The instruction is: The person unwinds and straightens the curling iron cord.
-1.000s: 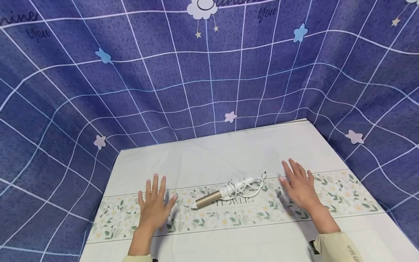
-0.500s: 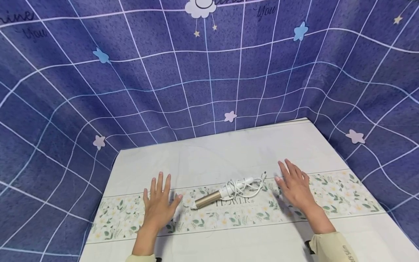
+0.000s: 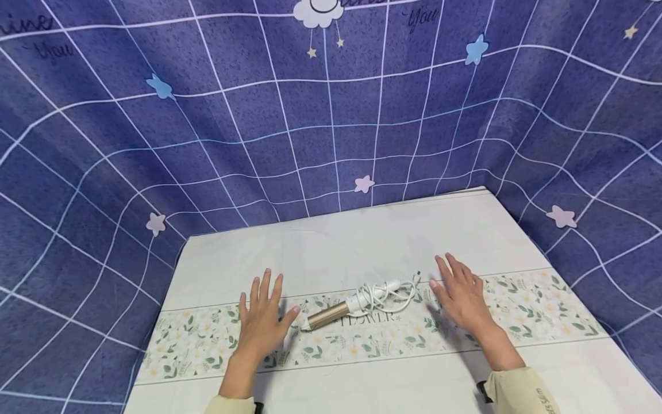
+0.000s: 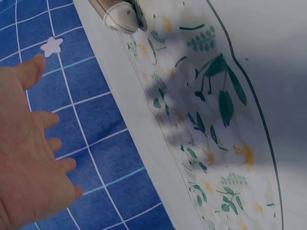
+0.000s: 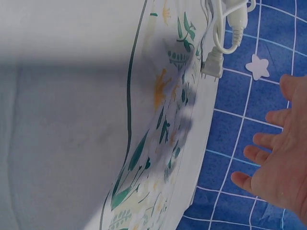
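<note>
A curling iron (image 3: 328,315) with a gold barrel and white handle lies slantwise on the table, its white cord (image 3: 410,296) wound loosely round the handle. My left hand (image 3: 264,323) hovers just left of the barrel's white tip, fingers spread and thumb toward it. To the right of the cord is my right hand (image 3: 462,302), fingers extended and slightly bent, holding nothing. In the left wrist view the iron's rounded tip (image 4: 121,18) shows at the top edge, apart from the fingers. The right wrist view shows the two-pin plug (image 5: 213,63) hanging near the thumb's side.
The white tablecloth (image 3: 351,241) carries a floral band (image 3: 191,342) across its middle. A blue gridded curtain (image 3: 310,155) with stars hangs behind the table and along both sides.
My left hand has shifted right toward the iron's tip. My right hand has shifted slightly left toward the cord. The curling iron has stayed in place.
</note>
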The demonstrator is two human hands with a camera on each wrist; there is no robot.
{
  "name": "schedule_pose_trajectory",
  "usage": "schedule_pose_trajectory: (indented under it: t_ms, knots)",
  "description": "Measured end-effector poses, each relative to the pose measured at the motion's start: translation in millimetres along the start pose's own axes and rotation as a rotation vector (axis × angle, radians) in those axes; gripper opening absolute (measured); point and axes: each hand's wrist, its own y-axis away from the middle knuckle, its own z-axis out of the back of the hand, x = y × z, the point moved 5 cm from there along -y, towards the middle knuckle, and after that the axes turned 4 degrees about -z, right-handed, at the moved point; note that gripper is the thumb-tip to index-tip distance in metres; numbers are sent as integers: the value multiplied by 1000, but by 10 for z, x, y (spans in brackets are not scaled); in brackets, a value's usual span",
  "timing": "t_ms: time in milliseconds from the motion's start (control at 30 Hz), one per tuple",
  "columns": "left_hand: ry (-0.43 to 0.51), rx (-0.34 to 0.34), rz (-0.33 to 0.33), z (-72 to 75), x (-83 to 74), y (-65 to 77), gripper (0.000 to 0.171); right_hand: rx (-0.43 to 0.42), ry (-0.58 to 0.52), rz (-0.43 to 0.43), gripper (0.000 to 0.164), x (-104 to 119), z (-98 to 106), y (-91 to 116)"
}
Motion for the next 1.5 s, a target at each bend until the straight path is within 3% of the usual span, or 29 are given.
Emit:
schedule_pose_trajectory:
  t_ms: [867, 1133, 1500]
  knots:
    - [21, 50, -28, -118, -226, -59, 76, 48, -55, -27, 58, 78, -120, 16]
    - [28, 5, -67, -126, -280, -59, 67, 44, -80, -23, 57, 122, -111, 12]
    - [30, 55, -58, -214, -362, -76, 67, 55, -107, -40, 58, 153, -126, -11]
